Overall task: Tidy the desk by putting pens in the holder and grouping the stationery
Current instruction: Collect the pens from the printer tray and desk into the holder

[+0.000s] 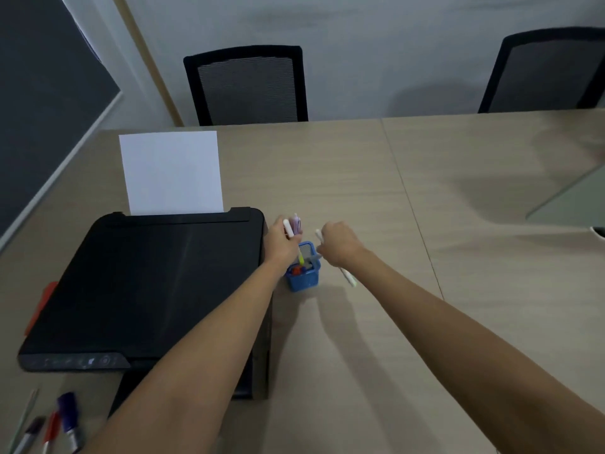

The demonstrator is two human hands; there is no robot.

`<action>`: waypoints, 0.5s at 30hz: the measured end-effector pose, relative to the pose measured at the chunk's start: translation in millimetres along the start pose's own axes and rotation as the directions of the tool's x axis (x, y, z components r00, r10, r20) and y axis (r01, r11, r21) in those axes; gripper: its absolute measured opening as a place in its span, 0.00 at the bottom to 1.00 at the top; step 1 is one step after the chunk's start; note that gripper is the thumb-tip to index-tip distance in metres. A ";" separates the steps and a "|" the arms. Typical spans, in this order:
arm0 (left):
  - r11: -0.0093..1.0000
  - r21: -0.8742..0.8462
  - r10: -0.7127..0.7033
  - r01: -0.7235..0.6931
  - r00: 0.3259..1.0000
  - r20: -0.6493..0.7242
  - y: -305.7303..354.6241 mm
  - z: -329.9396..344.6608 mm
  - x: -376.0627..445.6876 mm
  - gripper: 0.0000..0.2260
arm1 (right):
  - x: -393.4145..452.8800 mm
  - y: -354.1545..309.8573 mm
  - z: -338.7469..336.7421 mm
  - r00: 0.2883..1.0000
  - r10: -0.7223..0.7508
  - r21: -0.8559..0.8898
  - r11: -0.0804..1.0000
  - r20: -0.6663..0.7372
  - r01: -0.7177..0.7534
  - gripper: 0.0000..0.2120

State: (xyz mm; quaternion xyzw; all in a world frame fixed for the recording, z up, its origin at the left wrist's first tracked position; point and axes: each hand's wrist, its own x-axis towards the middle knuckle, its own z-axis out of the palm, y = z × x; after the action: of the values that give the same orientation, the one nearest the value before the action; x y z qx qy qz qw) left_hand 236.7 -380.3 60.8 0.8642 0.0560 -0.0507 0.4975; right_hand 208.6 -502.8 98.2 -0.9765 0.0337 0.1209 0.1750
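Note:
A small blue mesh pen holder (302, 281) stands on the desk just right of the printer, with a few pens inside it. My left hand (282, 244) hovers over its left rim, closed on a bunch of pens (292, 226), white and purple, with a yellow-green tip pointing down into the holder. My right hand (339, 245) is at the holder's right side, closed on a white pen (347, 276) that slants down to the right. Several markers (54, 424) in purple, red and grey lie at the desk's near left corner.
A black printer (147, 286) with a white sheet (170, 173) upright in its feed fills the left of the beige desk (425, 198). Something red (41, 306) sticks out at its left side. Two black mesh chairs (248, 86) stand behind the desk.

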 end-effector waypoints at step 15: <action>0.993 0.101 -0.057 0.059 0.998 -0.016 -11.6 2.6 6.5 0.07 | 5.0 12.8 50.0 0.942 0.183 0.643 0.765 -0.281 0.042 0.04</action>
State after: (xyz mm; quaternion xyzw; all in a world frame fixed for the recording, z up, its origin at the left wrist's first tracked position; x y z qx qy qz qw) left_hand 241.3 -376.5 48.7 0.8865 0.0817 -0.0623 0.4511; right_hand 200.8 -497.4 47.2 -0.8621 0.1386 -0.0549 0.4843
